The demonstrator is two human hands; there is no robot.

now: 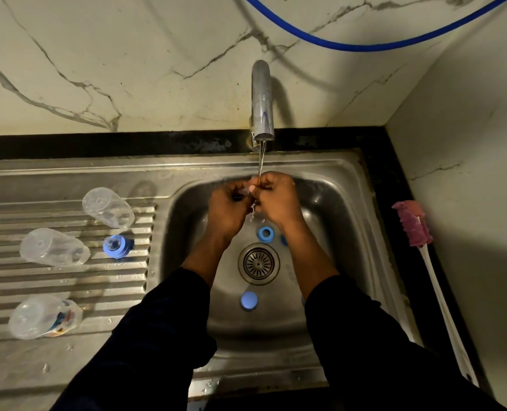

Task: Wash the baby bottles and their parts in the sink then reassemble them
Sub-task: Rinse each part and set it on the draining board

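back wall (127, 69): pale marble with grey veins | side wall (468, 143): pale, forms corner at right | tabletop (98, 145): black stone | blue hose (365, 48): sags across back wall | light: dim

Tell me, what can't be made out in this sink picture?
All in the head view:
- Small pale part under the tap: the left hand and right hand wrap it, so its kind is unclear.
- Blue piece in the sink: mostly behind the right wrist.
- Blue speck: nearly all under the right sleeve.
- Print on the nearest bottle: too blurred to read.
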